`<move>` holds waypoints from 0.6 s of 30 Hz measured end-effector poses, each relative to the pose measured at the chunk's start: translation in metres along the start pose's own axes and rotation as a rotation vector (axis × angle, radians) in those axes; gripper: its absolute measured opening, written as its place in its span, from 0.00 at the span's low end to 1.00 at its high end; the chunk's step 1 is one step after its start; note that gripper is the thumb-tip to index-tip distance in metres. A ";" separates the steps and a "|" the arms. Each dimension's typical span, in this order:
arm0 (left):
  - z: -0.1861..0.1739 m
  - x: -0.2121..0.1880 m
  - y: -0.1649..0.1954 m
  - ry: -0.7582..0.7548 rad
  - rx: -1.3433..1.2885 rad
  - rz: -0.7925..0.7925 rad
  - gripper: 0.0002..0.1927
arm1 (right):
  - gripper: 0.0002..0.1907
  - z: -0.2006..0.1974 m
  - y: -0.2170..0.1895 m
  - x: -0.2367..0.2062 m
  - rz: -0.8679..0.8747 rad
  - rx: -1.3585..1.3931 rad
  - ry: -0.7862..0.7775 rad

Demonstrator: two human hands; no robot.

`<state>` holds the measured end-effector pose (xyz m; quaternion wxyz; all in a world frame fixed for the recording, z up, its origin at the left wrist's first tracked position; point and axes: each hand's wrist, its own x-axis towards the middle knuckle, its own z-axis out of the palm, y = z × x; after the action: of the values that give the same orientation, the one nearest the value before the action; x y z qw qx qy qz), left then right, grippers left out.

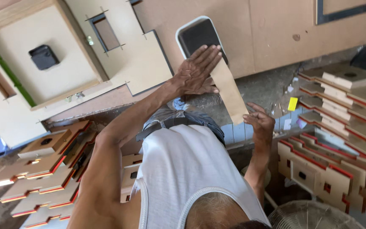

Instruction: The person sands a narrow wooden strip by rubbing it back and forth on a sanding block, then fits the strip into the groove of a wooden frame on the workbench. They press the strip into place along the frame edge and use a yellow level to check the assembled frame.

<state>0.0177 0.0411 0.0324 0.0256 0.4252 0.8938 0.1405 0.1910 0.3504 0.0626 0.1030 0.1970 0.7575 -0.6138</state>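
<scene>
Small woodworking/craft workshop. Evidence: big sheets of brown board (pixel 272 29) w/ rectangular cut-outs leaning along the top, stacks of cut board pieces w/ red edges (pixel 47 178) at lower left, more red-edged stacks (pixel 344 110) at right. Rough concrete floor (pixel 272 91) w/ paper scraps & dust. Wire fan guard (pixel 314 216) at bottom edge.

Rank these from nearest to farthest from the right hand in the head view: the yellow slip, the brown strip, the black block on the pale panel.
From the right hand:
1. Brown strip, its lower end at the fingertips, just left.
2. Yellow slip, on the floor to the right.
3. Black block, far left on the pale panel.
</scene>
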 end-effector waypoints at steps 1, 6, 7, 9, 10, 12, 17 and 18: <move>0.001 0.003 -0.001 -0.033 -0.018 -0.014 0.61 | 0.04 0.000 -0.008 0.004 -0.009 0.014 0.020; -0.017 0.013 -0.005 -0.082 -0.404 -0.080 0.56 | 0.06 0.011 -0.066 0.005 -0.190 -0.093 0.000; -0.026 0.011 -0.001 0.013 -0.403 -0.077 0.52 | 0.06 0.017 -0.084 0.004 -0.340 -0.246 -0.019; -0.046 0.001 0.008 0.194 -0.392 -0.054 0.44 | 0.07 0.036 -0.120 -0.003 -0.642 -0.541 -0.040; -0.056 -0.009 0.014 0.249 -0.445 0.027 0.43 | 0.07 0.046 -0.139 -0.009 -0.734 -0.607 -0.080; -0.075 -0.033 0.027 0.362 -0.548 0.182 0.42 | 0.08 0.075 -0.171 -0.019 -0.918 -0.742 -0.177; -0.095 -0.147 0.010 0.348 -0.440 0.068 0.16 | 0.08 0.171 -0.205 -0.043 -1.025 -0.802 -0.454; -0.093 -0.178 0.003 0.378 -0.392 0.028 0.10 | 0.09 0.188 -0.206 -0.044 -1.032 -0.787 -0.518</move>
<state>0.1184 -0.1151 0.1094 -0.0618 0.3908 0.8324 0.3879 0.1272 0.1252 0.2208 0.0395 -0.3927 0.8714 -0.2914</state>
